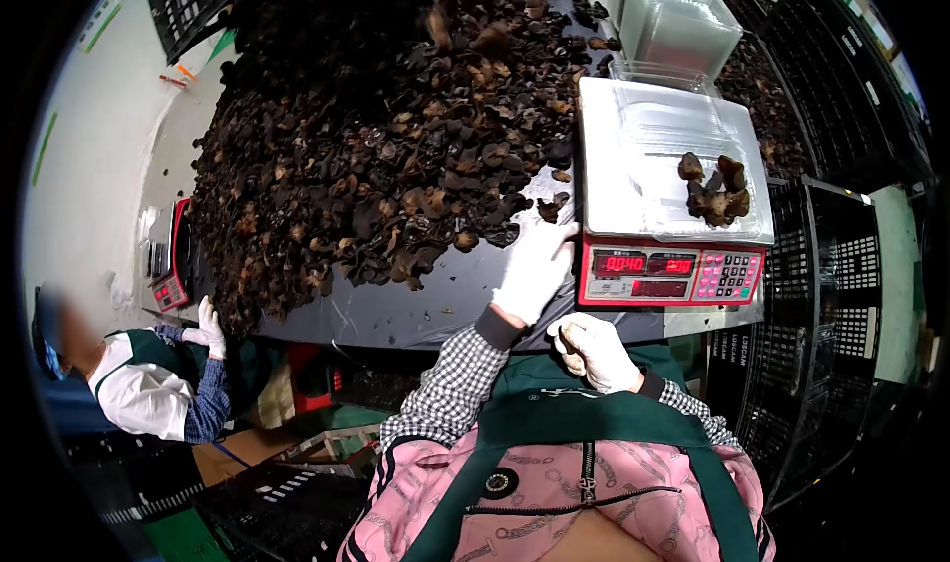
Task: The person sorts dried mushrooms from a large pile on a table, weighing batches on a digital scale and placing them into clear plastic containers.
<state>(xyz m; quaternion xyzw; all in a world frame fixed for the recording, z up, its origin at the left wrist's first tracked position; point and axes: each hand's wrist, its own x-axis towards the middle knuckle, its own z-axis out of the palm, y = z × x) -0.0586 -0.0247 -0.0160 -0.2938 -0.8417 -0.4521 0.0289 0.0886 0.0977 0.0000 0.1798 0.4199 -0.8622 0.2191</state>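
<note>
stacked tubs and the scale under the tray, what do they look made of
The stacked tubs look like thin, glossy clear plastic: light passes through the walls and their edges shine. The scale's housing seems to be smooth red moulded plastic. Its platform is pale and smooth; glare leaves it open whether that is metal or plastic.

Left hand: gloved, beside scale, near dark piece | Right hand: gloved, curled round small brown piece | Scale: bears clear box, dark pieces inside | Heap: on table
</note>
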